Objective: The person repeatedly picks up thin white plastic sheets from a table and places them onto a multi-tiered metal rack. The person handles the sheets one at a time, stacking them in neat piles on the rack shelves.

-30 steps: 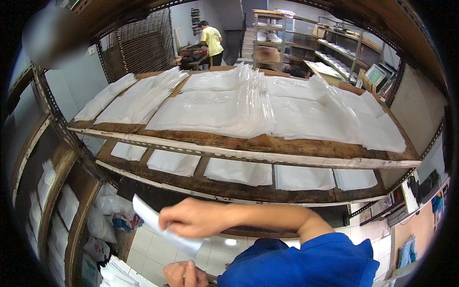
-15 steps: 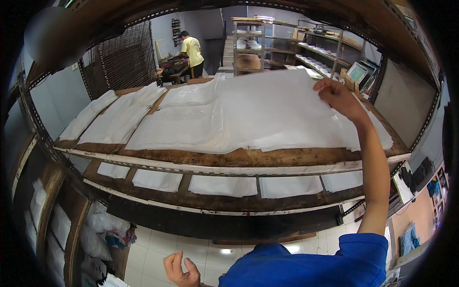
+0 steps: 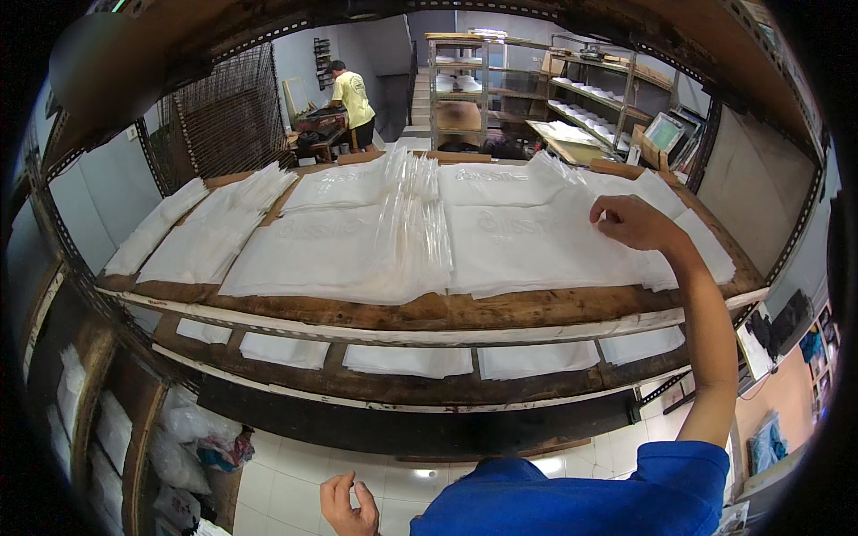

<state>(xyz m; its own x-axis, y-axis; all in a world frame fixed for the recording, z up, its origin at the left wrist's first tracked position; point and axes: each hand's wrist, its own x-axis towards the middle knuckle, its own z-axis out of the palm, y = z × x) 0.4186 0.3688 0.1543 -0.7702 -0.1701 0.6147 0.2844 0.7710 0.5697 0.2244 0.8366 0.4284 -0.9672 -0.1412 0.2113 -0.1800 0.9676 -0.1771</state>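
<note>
Left: narrow white stacks [image 3: 201, 232], on the wooden shelf [image 3: 500, 311]. Centre: one broad white stack [image 3: 313, 250], same shelf; near, lower, my left grip [image 3: 350, 505], half-curled, empty. Right: one white sheet pile [image 3: 527, 255], flat on the shelf; over its right side, my right grip [image 3: 630, 223], loosely bent, released.

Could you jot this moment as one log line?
right hand: curled over white sheets, contact unclear | left hand: low, loosely curled | co-worker: background

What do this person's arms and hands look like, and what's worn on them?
The right arm has a short royal-blue sleeve; below it, everything is bare. The right hand shows no glove or ring. The left hand is ungloved too; the picture's lower edge hides its forearm.
</note>
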